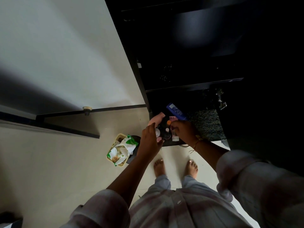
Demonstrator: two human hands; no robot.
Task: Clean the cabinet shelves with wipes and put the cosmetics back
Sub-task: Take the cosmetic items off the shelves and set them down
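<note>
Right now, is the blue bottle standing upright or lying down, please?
Lying down: the blue bottle rests on its side on the dark shelf, label facing up.

Pale floor and a round doorstop.
Doorstop point(86, 110) low on the white wall point(65, 55), just above beige floor point(49, 162).

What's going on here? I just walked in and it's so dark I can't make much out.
A person stands barefoot at a dark cabinet, both hands among small cosmetics on a low dark surface. The left hand reaches over small bottles; the right hand is beside them, near a blue tube. Whether either grips anything is unclear. A wipes pack sits in a basket on the floor.
</note>
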